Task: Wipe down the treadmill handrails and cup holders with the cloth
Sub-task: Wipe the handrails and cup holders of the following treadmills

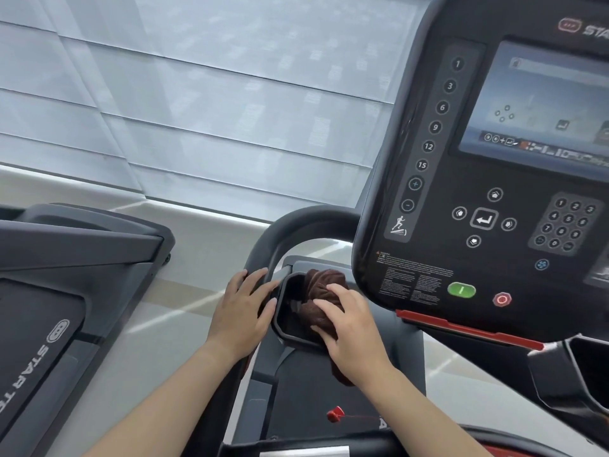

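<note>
Pale window blinds (204, 103) fill the wall past both hands, with grey floor (184, 305) below them. Between the hands is the black cup holder (290, 328) of a treadmill.

In the cup holder sits a dark brown cloth (324, 293), all bunched up. Its long way runs from near the person to far away. One end pokes out past the fingertips, toward the blinds. The other end hangs down under the wrist.

The right hand (351, 321) lies on top of the cloth with fingers spread and bent, pressing and gripping it. The left hand (242, 311) is just to the left of the cloth. It lies flat and loose on the outer rim of the cup holder, with its fingertips on the curved black handrail (296, 222). It holds nothing.

To the right of the right hand is the big console (487, 199), with number buttons, a green start button (461, 289) and a red stop button (502, 299). Below the right arm lies a red safety clip (335, 414) on a cord. Far to the left of the left hand is another treadmill (66, 275).
</note>
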The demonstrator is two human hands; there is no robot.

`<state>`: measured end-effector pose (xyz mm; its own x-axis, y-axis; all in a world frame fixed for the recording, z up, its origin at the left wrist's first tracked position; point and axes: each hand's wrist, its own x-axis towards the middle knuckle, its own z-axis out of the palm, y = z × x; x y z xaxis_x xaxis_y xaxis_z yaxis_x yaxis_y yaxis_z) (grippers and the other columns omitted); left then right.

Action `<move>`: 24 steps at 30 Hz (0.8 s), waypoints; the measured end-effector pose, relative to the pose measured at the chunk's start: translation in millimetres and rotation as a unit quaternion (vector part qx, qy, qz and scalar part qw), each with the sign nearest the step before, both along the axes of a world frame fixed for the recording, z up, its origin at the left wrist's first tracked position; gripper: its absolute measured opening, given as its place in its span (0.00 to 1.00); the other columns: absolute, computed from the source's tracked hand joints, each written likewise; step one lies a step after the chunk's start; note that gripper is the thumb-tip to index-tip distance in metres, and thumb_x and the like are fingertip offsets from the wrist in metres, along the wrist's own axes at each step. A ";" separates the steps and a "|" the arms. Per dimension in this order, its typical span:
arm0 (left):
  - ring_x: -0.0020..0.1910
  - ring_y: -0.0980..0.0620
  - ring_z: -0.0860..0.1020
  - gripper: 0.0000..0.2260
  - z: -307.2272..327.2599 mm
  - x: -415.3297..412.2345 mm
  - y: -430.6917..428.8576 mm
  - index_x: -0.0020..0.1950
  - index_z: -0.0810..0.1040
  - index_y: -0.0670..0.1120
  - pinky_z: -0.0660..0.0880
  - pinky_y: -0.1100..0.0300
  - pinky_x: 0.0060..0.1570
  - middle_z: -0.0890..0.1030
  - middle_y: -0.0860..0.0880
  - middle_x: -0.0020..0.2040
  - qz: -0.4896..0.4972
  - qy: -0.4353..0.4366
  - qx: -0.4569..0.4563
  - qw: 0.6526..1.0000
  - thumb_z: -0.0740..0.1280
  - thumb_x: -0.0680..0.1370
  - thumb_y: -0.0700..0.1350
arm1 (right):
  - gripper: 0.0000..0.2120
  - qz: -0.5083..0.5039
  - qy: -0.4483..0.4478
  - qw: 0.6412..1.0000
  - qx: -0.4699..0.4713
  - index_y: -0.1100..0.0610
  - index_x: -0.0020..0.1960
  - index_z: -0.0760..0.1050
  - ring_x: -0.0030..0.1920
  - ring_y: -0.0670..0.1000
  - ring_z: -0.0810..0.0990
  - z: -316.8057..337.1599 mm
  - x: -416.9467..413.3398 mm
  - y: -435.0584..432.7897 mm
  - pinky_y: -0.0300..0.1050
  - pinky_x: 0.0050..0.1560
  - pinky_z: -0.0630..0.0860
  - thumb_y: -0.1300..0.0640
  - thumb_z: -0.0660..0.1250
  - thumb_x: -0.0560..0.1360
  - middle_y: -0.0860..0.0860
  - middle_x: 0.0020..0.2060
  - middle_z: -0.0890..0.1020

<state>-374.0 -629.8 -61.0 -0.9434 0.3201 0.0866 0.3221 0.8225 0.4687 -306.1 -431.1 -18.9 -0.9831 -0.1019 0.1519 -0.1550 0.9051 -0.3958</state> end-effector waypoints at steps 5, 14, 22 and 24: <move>0.72 0.47 0.59 0.17 7.1 3.2 -0.6 0.67 0.71 0.52 0.58 0.51 0.70 0.68 0.51 0.70 -0.018 -0.004 0.010 1.000 0.61 0.78 0.48 | 0.18 -0.006 -0.012 0.998 -0.054 0.54 0.62 0.76 0.65 0.53 0.67 6.9 5.5 7.3 0.43 0.69 0.62 0.54 0.71 0.73 0.51 0.65 0.71; 0.66 0.53 0.67 0.16 53.8 4.2 64.3 0.65 0.72 0.49 0.60 0.61 0.67 0.72 0.51 0.65 -0.136 0.037 0.107 0.984 0.63 0.77 0.45 | 0.18 -0.085 0.059 0.985 -0.136 0.51 0.62 0.75 0.66 0.46 0.66 34.2 34.1 38.4 0.32 0.68 0.56 0.53 0.71 0.72 0.47 0.65 0.71; 0.64 0.53 0.69 0.15 74.3 27.2 133.1 0.63 0.74 0.48 0.63 0.59 0.66 0.74 0.52 0.63 -0.217 0.037 0.152 0.964 0.65 0.76 0.43 | 0.19 -0.206 0.129 0.963 -0.118 0.52 0.61 0.76 0.65 0.46 0.68 61.1 83.6 107.9 0.40 0.68 0.61 0.56 0.72 0.71 0.48 0.63 0.72; 0.65 0.55 0.69 0.15 79.3 34.4 152.6 0.63 0.74 0.49 0.62 0.62 0.66 0.73 0.53 0.63 -0.247 0.040 0.151 0.956 0.64 0.76 0.43 | 0.19 -0.240 0.138 0.955 -0.105 0.53 0.61 0.77 0.65 0.47 0.68 67.0 97.6 127.8 0.40 0.68 0.61 0.58 0.73 0.70 0.48 0.63 0.73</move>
